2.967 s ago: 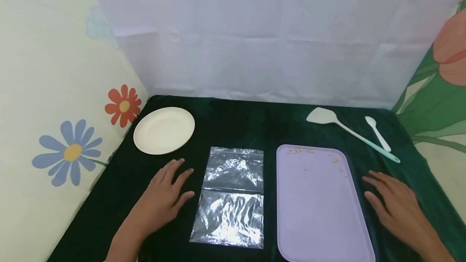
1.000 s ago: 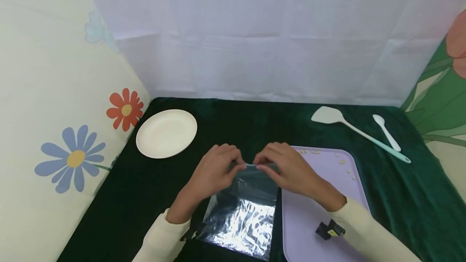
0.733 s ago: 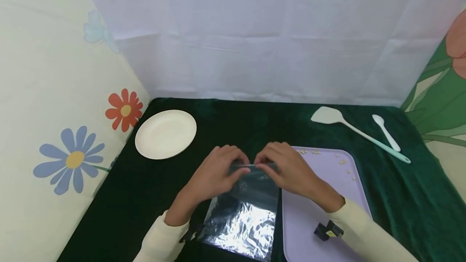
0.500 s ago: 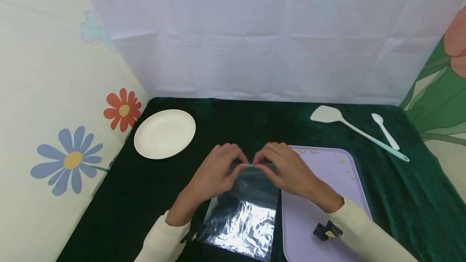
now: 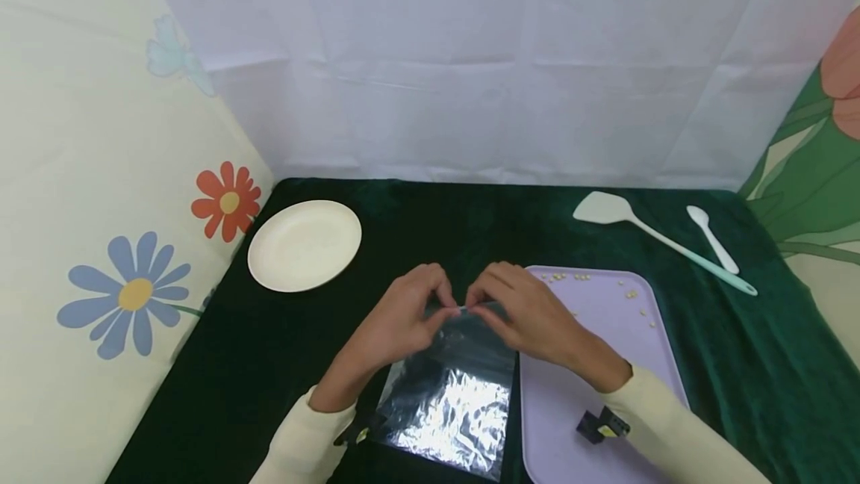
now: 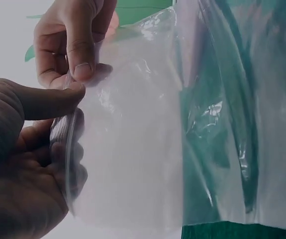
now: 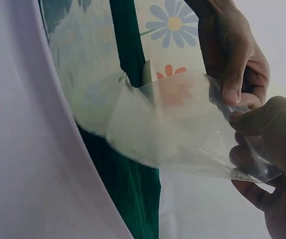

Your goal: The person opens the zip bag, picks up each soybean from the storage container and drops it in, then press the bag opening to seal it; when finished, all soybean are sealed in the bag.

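Note:
A clear zip-lock bag [image 5: 450, 409] is raised at its far, top edge, while its lower part slopes down toward the table. My left hand [image 5: 406, 320] pinches that edge between thumb and fingers. Close beside it, my right hand [image 5: 527, 312] pinches the same edge, the thumbs nearly meeting. The left wrist view shows the ridged seal strip of the bag [image 6: 128, 144] bent between the thumbs, with fingers visible behind the film. In the right wrist view the bag [image 7: 177, 124] hangs from both hands.
A lilac tray [image 5: 598, 394] with several small yellowish pieces [image 5: 631, 294] lies right of the bag, under the right forearm. A cream plate [image 5: 304, 246] is at the back left. A white spatula [image 5: 661, 237] and a small white spoon [image 5: 714, 240] lie back right.
Three seconds ago the zip-lock bag lay flat with both hands apart at the sides. Now both hands pinch its raised top edge. Over the last second the fingers have shifted only slightly.

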`<state>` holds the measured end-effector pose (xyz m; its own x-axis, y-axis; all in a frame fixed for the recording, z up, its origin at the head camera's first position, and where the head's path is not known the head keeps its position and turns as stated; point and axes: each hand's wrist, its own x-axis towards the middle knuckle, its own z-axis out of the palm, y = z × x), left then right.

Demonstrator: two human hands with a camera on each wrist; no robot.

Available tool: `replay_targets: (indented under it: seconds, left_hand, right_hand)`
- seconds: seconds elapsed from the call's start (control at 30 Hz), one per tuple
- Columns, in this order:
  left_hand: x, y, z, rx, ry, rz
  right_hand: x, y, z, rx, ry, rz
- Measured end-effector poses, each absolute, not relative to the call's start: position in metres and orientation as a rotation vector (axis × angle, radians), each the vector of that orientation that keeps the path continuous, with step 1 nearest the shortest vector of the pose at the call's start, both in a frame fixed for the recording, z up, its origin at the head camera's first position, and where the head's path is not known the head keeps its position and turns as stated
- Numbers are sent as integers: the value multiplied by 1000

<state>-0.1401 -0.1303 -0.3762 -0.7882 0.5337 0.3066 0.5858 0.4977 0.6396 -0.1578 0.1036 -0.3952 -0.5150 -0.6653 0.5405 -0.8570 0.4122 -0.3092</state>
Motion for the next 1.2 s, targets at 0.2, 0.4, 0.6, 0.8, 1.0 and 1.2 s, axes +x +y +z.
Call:
replay_targets:
  seconds: [0.2,0.4,0.6,0.8,1.0,1.2]
  left_hand:
    - [-140,-130,-377,-1009,-2683,-1224]
    - [-139,-129,-376,-1026,-2671,-1191]
    - [-140,-127,-376,-1021,-2676,-1197]
    - [-142,-126,-376,-992,-2669,-1258]
    - [-142,-126,-377,-900,-2682,-1355]
    - [-141,-122,-378,-805,-2682,-1426]
  right_hand:
    - [-158,106,-396,1306,-2336,882]
    - [-157,106,-395,1308,-2326,877]
    - [-156,105,-395,1292,-2361,874]
    - [-157,107,-395,1308,-2327,790]
    - [-155,107,-398,1303,-2234,572]
    - [-153,104,-399,1262,-2197,567]
